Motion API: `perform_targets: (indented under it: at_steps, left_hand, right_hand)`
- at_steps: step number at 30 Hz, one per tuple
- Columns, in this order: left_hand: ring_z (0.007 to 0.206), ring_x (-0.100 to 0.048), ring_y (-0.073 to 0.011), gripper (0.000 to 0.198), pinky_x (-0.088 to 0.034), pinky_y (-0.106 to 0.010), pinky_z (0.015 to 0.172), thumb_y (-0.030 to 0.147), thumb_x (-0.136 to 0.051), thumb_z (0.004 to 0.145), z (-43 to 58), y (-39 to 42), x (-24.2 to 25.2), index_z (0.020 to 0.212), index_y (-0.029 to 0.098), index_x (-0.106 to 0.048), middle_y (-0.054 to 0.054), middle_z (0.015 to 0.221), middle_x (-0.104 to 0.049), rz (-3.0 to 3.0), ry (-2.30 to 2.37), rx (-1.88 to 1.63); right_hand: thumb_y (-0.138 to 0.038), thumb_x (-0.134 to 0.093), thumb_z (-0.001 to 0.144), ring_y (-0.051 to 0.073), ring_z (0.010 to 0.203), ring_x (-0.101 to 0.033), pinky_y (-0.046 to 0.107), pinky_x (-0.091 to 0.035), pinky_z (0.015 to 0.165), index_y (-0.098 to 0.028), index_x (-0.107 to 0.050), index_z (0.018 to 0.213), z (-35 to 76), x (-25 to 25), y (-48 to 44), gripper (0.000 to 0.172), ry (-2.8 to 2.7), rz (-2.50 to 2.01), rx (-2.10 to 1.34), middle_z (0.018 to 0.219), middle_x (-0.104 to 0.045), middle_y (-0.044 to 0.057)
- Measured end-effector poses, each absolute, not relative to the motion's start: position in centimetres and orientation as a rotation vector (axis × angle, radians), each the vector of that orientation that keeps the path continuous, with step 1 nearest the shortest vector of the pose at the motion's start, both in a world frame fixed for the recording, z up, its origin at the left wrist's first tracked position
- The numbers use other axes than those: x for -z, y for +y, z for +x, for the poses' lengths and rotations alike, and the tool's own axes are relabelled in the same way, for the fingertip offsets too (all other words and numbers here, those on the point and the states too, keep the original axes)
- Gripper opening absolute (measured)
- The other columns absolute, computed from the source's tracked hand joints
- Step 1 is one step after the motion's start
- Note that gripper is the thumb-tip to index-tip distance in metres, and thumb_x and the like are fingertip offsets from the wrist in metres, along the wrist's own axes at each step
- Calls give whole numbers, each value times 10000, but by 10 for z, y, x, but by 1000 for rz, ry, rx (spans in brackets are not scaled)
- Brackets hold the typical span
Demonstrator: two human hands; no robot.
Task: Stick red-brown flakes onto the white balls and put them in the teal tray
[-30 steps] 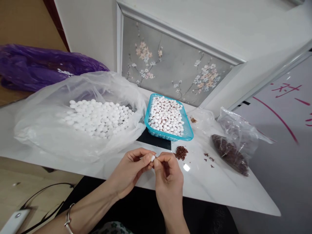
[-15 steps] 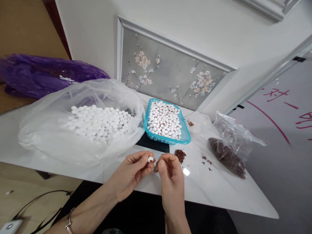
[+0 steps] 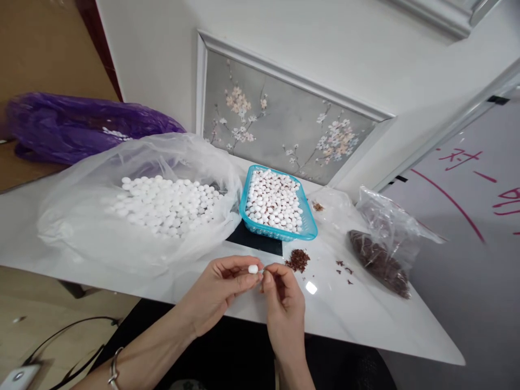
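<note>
My left hand (image 3: pixel 219 290) pinches a small white bead (image 3: pixel 253 268) between thumb and fingertips, above the near edge of the white table (image 3: pixel 349 319). My right hand (image 3: pixel 282 300) is closed in a pinch right beside the bead, its fingertips touching it; what they hold is too small to make out. Just beyond my hands lies a little heap of reddish-brown bits (image 3: pixel 298 260). Farther back stands a turquoise basket (image 3: pixel 309 227) full of white beads. Left of it, a clear plastic bag (image 3: pixel 73 216) lies open with a large pile of white beads (image 3: pixel 162 203).
A clear bag of brown bits (image 3: pixel 379 260) lies at the right, with loose crumbs (image 3: pixel 344 266) near it. A purple plastic bag (image 3: pixel 73 127) sits at the far left. A flowered wall panel (image 3: pixel 284 124) rises behind the table. A whiteboard with red writing (image 3: pixel 467 179) leans at the right.
My right fingertips, slightly apart from the bead half a second ago, have closed in on it again. The view has shifted a little; nothing on the table has moved.
</note>
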State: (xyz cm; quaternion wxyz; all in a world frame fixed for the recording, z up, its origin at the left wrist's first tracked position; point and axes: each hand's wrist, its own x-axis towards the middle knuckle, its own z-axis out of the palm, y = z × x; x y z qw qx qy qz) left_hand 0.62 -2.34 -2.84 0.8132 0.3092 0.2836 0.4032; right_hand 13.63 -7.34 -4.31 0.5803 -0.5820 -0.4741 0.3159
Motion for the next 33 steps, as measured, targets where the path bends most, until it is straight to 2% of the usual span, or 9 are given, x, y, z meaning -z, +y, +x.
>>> perform_targets:
  at_steps: [5,12,17,20,23,27,30,33]
  left_hand:
    - [726,-657,-114,183,-506,-193,736,153,-823,625,7,-27,26,801,183,-781,-29,771,-754,678,643,-900]
    - [665,-637,-106,113,-501,-189,680,152,-821,625,7,-27,27,726,176,-776,-27,721,-740,712,657,-960]
    - [654,-630,-96,84,-494,-179,681,151,-815,633,7,-26,26,701,176,-772,-20,710,-737,706,645,-955]
    - [683,-623,-87,99,-483,-173,706,176,-807,653,9,-26,25,745,182,-773,-8,751,-727,691,680,-955]
    - [745,-614,-99,149,-469,-189,750,185,-809,652,11,-26,24,797,190,-774,-12,814,-721,712,710,-953]
    - [812,-612,-135,247,-459,-229,798,178,-829,611,11,-25,23,852,198,-777,-27,856,-724,751,710,-941]
    - [841,-618,-144,207,-456,-248,843,205,-816,641,12,-25,23,845,198,-779,-36,871,-729,741,716,-936]
    - [791,-628,-145,162,-484,-269,821,240,-809,653,12,-26,23,805,188,-781,-48,861,-732,715,742,-944]
  right_hand:
    - [-331,-502,909,130,694,-536,251,-461,654,-201,-555,891,136,42,-74,142,-1123,-1349,-762,778,-571,-4]
    - [-325,-491,912,126,654,-525,241,-457,611,-204,-552,873,134,43,-75,141,-1145,-1372,-744,737,-549,-15]
    - [-306,-478,911,150,721,-573,267,-476,674,-203,-573,882,135,39,-77,143,-1273,-1419,-712,795,-604,7]
    - [-316,-490,894,180,805,-599,291,-479,719,-200,-595,960,152,38,-79,170,-1332,-1566,-545,890,-639,40]
    - [-343,-497,878,190,769,-604,309,-470,691,-206,-618,1028,178,41,-80,236,-1318,-1838,-273,932,-652,57]
    - [-366,-502,866,192,691,-605,323,-458,674,-204,-646,963,197,46,-76,238,-1426,-2058,-85,915,-664,66]
    - [-341,-467,877,201,654,-602,319,-430,623,-203,-657,901,196,49,-72,236,-1450,-2135,-9,866,-671,66]
    - [-303,-419,888,204,664,-600,307,-407,601,-203,-661,853,192,50,-71,264,-1460,-2123,17,838,-671,66]
